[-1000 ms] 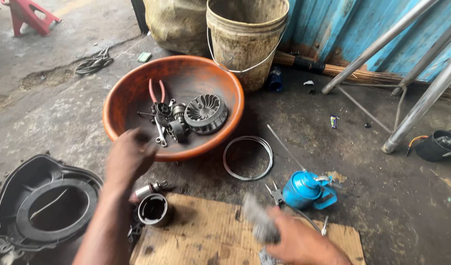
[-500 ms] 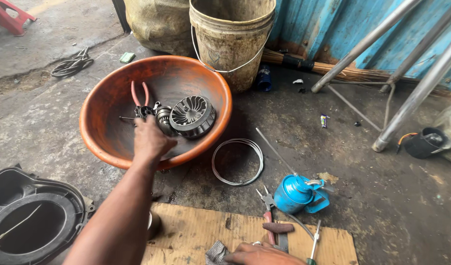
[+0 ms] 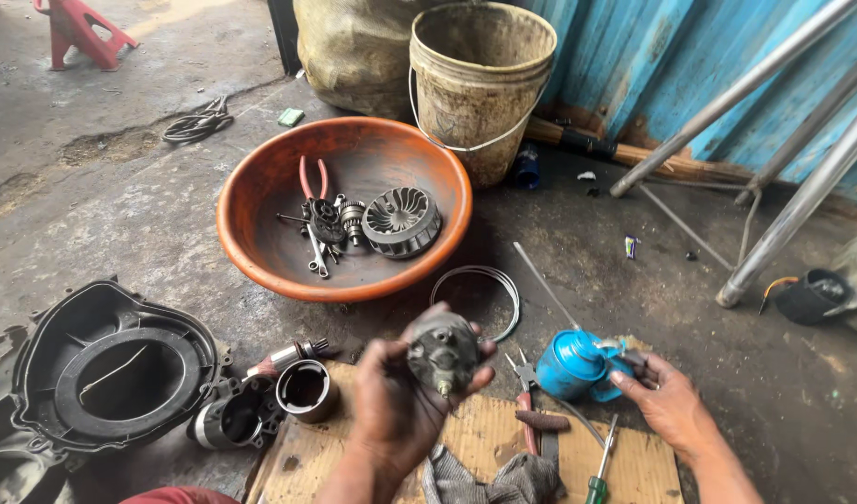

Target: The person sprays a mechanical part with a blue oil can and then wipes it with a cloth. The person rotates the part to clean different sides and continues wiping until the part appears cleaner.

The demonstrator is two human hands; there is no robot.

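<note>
My left hand [image 3: 396, 401] holds a round, greasy metal part with a short shaft [image 3: 443, 353] up over the cardboard sheet [image 3: 475, 439]. My right hand [image 3: 666, 397] rests at the right, fingers on the handle of a blue oil can [image 3: 572, 364] that stands by the cardboard's far edge. An orange basin [image 3: 260, 247] behind them holds a finned metal wheel [image 3: 402, 221], red-handled pliers [image 3: 311, 175], a wrench and small gears.
A black round housing [image 3: 111, 369] and two metal cylinders [image 3: 270, 401] lie at the left. A wire ring [image 3: 492, 285], pliers [image 3: 523, 392], a green-handled screwdriver [image 3: 601, 467] and a rag [image 3: 489, 481] lie near. A dirty bucket [image 3: 480, 79] and slanted metal poles [image 3: 773, 103] stand behind.
My left hand pulled back from the basin with the round metal part in it. My right hand moved right and took hold of the blue oil can.
</note>
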